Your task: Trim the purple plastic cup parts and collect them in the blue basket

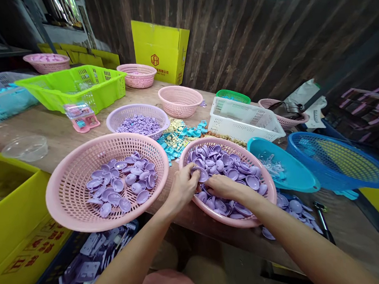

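Both hands meet in the pink basket at five o'clock on the desk; the left hand pinches one purple cap in its fingers, while the right hand curls loosely beside it, its fingers' grip unclear. The caps look light, stiff, smooth and shallowly domed, probably best pinched at the rim.

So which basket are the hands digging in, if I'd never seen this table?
Start at the long wooden table and find the two big pink baskets at its near edge. It is the right-hand pink basket, with both hands inside it. Its purple caps are heaped, while the left pink basket is only part filled.
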Motion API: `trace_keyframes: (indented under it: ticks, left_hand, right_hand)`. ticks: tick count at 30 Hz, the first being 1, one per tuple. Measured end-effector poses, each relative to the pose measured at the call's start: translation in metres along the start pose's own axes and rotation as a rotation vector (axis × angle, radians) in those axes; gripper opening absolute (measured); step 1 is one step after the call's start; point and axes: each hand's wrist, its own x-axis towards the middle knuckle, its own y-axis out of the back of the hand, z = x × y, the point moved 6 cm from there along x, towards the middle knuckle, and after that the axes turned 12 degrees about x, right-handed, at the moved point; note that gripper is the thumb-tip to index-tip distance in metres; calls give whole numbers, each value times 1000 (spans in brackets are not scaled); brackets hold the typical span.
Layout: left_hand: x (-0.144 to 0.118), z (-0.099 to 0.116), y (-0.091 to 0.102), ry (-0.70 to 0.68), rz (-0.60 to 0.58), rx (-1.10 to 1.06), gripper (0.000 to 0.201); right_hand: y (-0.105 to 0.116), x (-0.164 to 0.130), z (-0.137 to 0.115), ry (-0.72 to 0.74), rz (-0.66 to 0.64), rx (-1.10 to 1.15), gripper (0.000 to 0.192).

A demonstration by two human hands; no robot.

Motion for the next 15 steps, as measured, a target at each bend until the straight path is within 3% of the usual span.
trace_keyframes:
  ticks: [3,7,10,15]
  left_hand:
    - [-2,-1,0,11,-15,-13,15]
    - [-4,3,8,-21,50,78,15]
    - [-3,4,14,-37,69,55,16]
    - [-5,-3,-2,144,-166,-397,15]
  right_hand:
    - [3,-1,-1,7,1,59,19]
    - [3,-4,4,29,0,143,17]
    - [14,-13,10,1,72,306,16]
    - [53,-43,-4,52,339,614,17]
